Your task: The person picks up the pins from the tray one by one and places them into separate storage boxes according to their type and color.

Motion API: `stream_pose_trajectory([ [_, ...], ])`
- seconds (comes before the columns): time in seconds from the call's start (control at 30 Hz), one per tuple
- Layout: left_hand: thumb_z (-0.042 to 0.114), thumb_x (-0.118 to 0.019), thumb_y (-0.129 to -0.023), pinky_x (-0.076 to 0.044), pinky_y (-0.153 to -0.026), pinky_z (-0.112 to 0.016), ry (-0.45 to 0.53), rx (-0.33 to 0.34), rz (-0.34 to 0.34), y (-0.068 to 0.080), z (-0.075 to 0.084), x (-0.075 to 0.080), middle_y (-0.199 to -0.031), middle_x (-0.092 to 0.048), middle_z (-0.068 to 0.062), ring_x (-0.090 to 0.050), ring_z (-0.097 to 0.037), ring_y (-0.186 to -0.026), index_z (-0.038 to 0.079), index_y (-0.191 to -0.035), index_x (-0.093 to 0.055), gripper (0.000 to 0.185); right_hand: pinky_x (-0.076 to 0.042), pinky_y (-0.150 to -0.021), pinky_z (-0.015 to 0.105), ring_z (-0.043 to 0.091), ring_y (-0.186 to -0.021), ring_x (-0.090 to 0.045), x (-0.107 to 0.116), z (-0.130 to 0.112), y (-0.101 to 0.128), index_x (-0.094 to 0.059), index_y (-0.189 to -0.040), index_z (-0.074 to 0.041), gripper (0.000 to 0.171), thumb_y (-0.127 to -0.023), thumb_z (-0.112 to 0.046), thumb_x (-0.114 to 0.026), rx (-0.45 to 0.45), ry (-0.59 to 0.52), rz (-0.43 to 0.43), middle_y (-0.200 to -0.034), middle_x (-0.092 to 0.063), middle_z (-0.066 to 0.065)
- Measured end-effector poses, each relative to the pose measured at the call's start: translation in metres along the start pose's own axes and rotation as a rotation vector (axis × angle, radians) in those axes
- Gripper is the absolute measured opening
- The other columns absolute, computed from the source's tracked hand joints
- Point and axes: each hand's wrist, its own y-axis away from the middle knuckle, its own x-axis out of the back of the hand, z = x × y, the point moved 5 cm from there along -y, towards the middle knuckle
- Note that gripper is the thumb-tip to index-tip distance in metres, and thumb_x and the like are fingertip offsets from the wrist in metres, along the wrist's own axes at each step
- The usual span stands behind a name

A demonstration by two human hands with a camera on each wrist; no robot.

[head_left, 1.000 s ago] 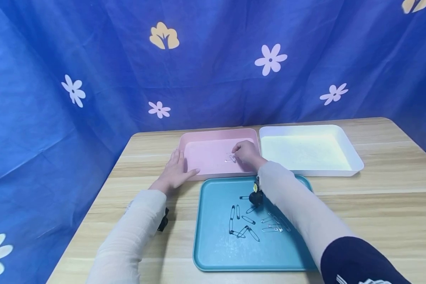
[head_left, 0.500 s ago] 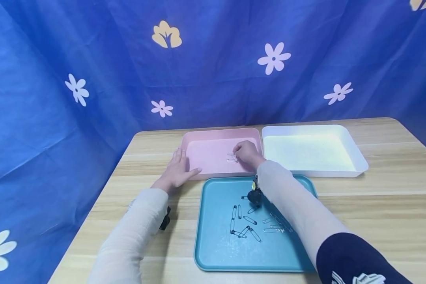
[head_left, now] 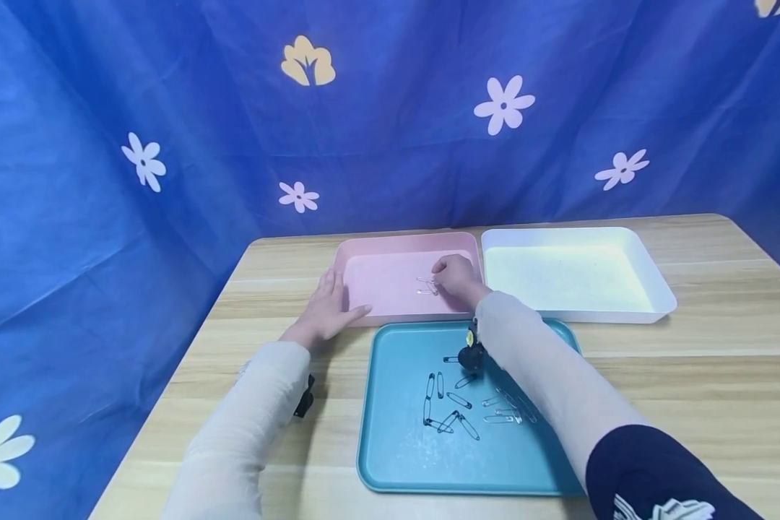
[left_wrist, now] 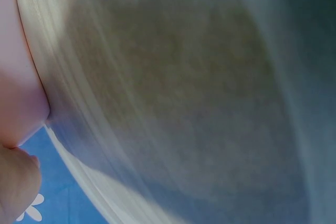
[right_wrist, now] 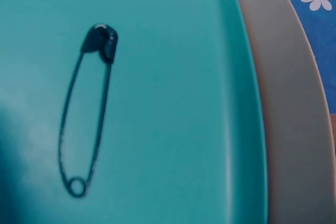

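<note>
Right hand point(head_left: 460, 280) edges toward 3 o'clock, fingers bent, hold unclear. Teal tray point(head_left: 396, 462): 6 o'clock; pink tray point(head_left: 383, 278): 12 o'clock; left hand point(head_left: 325, 310), straight-fingered, touches its 9 o'clock wall. Both contain safety pins point(right_wrist: 94, 40). Likely step: depositing; next calls for withdrawal.

Sleeve point(head_left: 552, 375) partly hides teal tray point(head_left: 422, 466); far pins point(head_left: 425, 292) too small to count.

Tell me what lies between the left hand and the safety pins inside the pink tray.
No loose thing: from the left hand to the safety pins, the head view shows only the pink tray, its near-side wall and bare floor.
</note>
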Motion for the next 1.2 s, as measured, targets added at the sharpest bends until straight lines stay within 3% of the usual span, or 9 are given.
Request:
stream_pose_trajectory([
  [0.2,0.065,-0.036,-0.078,-0.006,-0.102,-0.046,-0.008,0.006,-0.007,-0.001,0.001,0.001,-0.140,0.010,-0.023,0.008,-0.033,-0.127,-0.008,-0.134,0.001,0.099,-0.043,-0.056,0.021,0.014,-0.061,-0.051,0.005,-0.003,0.003,-0.062,-0.092,0.000,0.016,-0.078,-0.002,-0.054,0.015,-0.027,-0.005,-0.085,-0.060,0.009],
  [0.53,0.064,-0.036,-0.078,-0.006,-0.101,-0.047,-0.016,-0.004,-0.009,-0.004,0.004,0.002,-0.139,0.010,-0.024,0.007,-0.035,-0.127,-0.009,-0.134,0.003,0.099,-0.045,-0.066,0.024,0.018,-0.074,-0.054,0.023,-0.008,0.016,-0.062,-0.094,0.003,0.017,-0.079,-0.005,-0.057,0.067,-0.088,-0.014,-0.086,-0.061,0.012],
  [0.8,0.062,-0.038,-0.079,-0.005,-0.101,-0.047,-0.001,-0.007,-0.014,-0.003,0.003,0.004,-0.139,0.010,-0.024,0.007,-0.035,-0.127,-0.009,-0.133,0.003,0.099,-0.047,-0.070,0.029,0.020,-0.079,-0.057,0.031,-0.005,0.037,-0.060,-0.093,-0.003,0.015,-0.081,-0.011,-0.058,-0.030,-0.166,-0.055,-0.091,-0.058,0.008],
  [1.0,0.065,-0.036,-0.078,-0.005,-0.101,-0.047,-0.005,-0.010,-0.004,-0.003,0.002,0.007,-0.139,0.010,-0.024,0.007,-0.036,-0.126,-0.009,-0.134,0.003,0.100,-0.048,-0.073,0.035,0.029,-0.085,-0.057,0.040,-0.004,0.052,-0.058,-0.095,0.002,0.017,-0.081,-0.008,-0.057,-0.018,-0.269,-0.071,-0.097,-0.056,0.014],
  [1.2,0.060,-0.040,-0.080,-0.006,-0.101,-0.049,0.021,-0.015,0.003,0.000,0.001,0.003,-0.139,0.010,-0.023,0.008,-0.034,-0.127,-0.006,-0.134,0.006,0.097,-0.049,-0.070,0.034,0.028,-0.081,-0.057,0.047,0.002,0.069,-0.058,-0.095,0.006,0.017,-0.081,-0.004,-0.057,-0.026,-0.286,-0.092,-0.094,-0.056,0.016],
])
